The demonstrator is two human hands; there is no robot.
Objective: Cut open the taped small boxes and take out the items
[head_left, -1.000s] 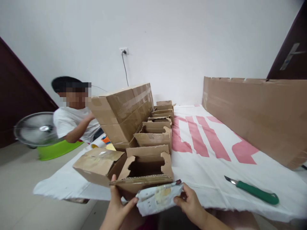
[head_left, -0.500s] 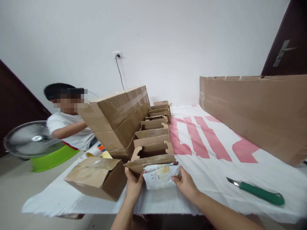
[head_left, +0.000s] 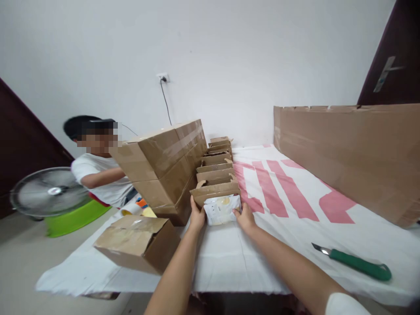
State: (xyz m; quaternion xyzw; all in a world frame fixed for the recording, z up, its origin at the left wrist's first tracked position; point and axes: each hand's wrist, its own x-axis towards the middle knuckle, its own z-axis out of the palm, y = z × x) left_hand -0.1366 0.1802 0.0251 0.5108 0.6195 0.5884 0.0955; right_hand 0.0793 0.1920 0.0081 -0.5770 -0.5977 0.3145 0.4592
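A white printed packet [head_left: 223, 211] lies against the front of the nearest open cardboard box [head_left: 215, 190]. My left hand [head_left: 197, 215] is closed at the box's front left corner, its thumb by the packet's left edge. On the other side, my right hand [head_left: 246, 217] pinches the packet's right edge, thumb in front and fingers partly hidden behind. Beyond this box, several more open boxes [head_left: 215, 167] stand in a row running toward the wall. What lies inside them is hidden.
Taped boxes [head_left: 164, 164] are stacked left of the row. A closed carton [head_left: 131, 240] sits at the near left. On the right lies a green-handled knife [head_left: 357, 264], blade exposed; behind it stands a long cardboard panel [head_left: 341, 153]. Left of the table are a person [head_left: 101, 175] and a fan [head_left: 49, 191].
Both my hands have moved forward, away from me, with the packet and the nearest box. The row of open boxes is pushed closer together toward the wall.
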